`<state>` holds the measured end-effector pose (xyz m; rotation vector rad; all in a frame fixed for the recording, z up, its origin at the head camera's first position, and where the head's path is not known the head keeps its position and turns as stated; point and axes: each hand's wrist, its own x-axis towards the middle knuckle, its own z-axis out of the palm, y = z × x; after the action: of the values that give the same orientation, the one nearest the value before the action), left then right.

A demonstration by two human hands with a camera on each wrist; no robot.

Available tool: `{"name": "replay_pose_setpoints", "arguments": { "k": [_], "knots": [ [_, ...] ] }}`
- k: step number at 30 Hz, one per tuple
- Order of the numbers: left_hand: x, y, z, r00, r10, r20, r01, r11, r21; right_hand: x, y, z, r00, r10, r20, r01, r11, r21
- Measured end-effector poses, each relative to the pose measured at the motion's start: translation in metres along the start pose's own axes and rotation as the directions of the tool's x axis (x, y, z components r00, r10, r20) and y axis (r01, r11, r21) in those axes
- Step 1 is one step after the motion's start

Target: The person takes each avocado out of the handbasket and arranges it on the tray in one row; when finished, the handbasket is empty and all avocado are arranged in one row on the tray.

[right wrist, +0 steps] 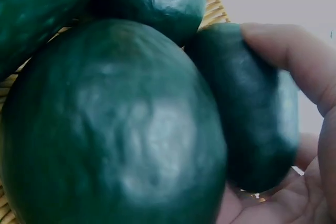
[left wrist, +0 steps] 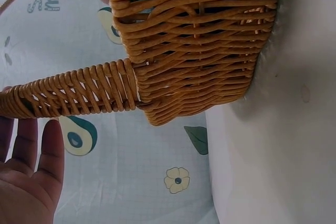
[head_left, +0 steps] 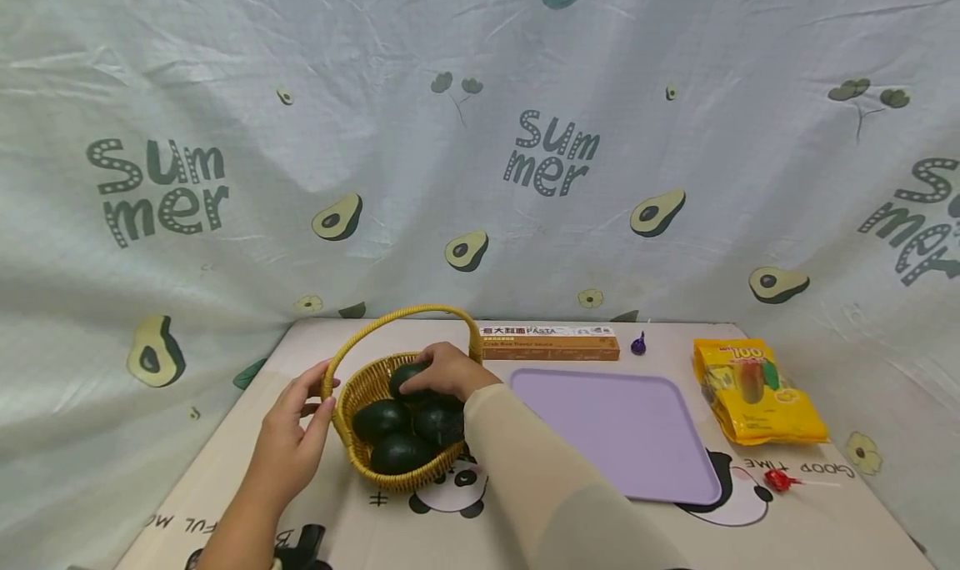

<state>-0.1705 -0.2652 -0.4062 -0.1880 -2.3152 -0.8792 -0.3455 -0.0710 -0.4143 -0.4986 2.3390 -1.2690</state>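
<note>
A woven wicker basket point(head_left: 358, 467) with a tall arched handle point(head_left: 408, 310) stands on the table, holding several dark green avocados point(head_left: 401, 455). My left hand point(head_left: 294, 437) holds the left side of the handle between thumb and fingers; the left wrist view shows those fingers against the wrapped handle point(left wrist: 79, 93). Reaching into the back of the basket, my right hand point(head_left: 452, 372) grips one avocado point(right wrist: 247, 114) between thumb and fingers. In the right wrist view a larger-looking avocado point(right wrist: 115, 124) lies close beside the gripped one, covering part of the palm.
Right of the basket lies a flat purple tray point(head_left: 615, 428). Behind it are a pasta box point(head_left: 551, 349) and a purple-wrapped lollipop point(head_left: 638, 344). A yellow snack bag point(head_left: 757, 395) and a red lollipop point(head_left: 780, 480) lie at the right. A printed cloth point(head_left: 405, 137) hangs behind the table.
</note>
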Motion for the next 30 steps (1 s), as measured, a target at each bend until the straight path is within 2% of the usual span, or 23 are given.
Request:
{"name": "replay_pose_setpoints", "arguments": {
  "k": [8, 18, 21, 30],
  "knots": [
    [0.0, 0.001, 0.001, 1.0, 0.011, -0.003, -0.011, 1.0, -0.008, -0.007, -0.006, -0.002, 0.998, -0.036, 0.042, 0.029, 0.985, 0.173],
    [0.001, 0.001, 0.001, 1.0, 0.004, -0.003, -0.004, 1.0, 0.007, -0.011, -0.005, -0.008, 0.992, -0.115, -0.054, 0.121, 0.986, 0.116],
    [0.001, 0.001, 0.0, 1.0, -0.001, -0.004, 0.001, 1.0, 0.009, -0.012, -0.004, -0.011, 0.987, -0.152, -0.044, 0.156, 0.98, 0.121],
    [0.0, 0.002, 0.0, 1.0, 0.018, -0.018, -0.018, 1.0, -0.005, -0.022, -0.008, -0.018, 0.981, -0.191, -0.018, 0.192, 0.979, 0.073]
  ]
}}
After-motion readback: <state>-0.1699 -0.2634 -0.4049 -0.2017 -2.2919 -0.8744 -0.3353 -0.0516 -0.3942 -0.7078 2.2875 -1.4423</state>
